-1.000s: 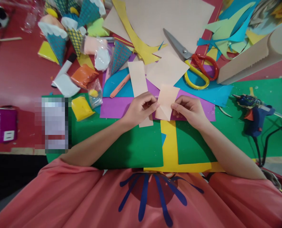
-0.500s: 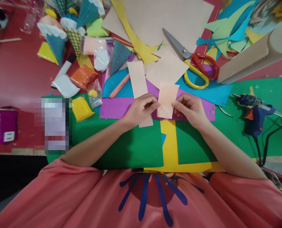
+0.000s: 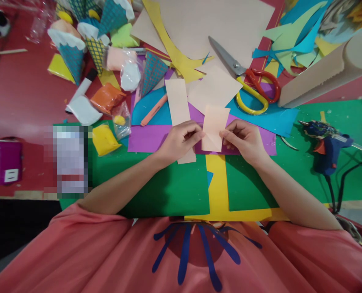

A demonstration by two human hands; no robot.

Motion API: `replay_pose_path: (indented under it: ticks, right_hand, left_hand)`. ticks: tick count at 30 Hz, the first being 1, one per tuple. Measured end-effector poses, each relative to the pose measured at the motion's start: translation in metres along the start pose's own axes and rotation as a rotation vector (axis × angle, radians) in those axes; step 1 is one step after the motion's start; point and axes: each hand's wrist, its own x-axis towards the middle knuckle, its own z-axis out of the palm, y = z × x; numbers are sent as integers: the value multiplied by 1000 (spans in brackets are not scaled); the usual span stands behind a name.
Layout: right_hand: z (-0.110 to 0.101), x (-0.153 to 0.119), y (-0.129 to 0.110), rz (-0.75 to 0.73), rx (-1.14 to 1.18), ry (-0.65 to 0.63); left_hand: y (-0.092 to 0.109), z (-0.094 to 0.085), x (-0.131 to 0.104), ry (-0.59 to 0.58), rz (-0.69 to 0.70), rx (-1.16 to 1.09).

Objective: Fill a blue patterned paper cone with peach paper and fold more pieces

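Observation:
A small peach paper piece is held up between both hands above the purple sheet. My left hand pinches its left edge between thumb and fingers. On the opposite edge, my right hand grips it the same way, fingers curled. A faint diagonal line crosses the lower part of the piece. Partly under my left hand lies a longer peach strip. Behind the held piece is a larger peach offcut. Scissors with red and yellow handles rest beyond my right hand, blades pointing away.
A blue glue gun lies at the right on a green sheet, its cable trailing down. Paper cones, clay packets and a marker crowd the upper left. A peach roll stands at the right.
The long peach strip has shifted very slightly. Both hands keep nearly the same place and their hold on the small paper piece.

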Motion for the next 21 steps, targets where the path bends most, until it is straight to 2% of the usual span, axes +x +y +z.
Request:
replay_pose_path:
  ticks: [5, 12, 21]
  right_hand:
    - [-1, 1, 0, 13, 34, 29]
    - [-2, 3, -1, 22, 61, -26]
    - [-2, 2, -1, 24, 53, -51]
  left_hand:
    - [0, 0, -1, -58, 4, 3]
    - [-2, 1, 0, -23, 19, 9]
    - [-2, 0, 1, -62, -2, 41]
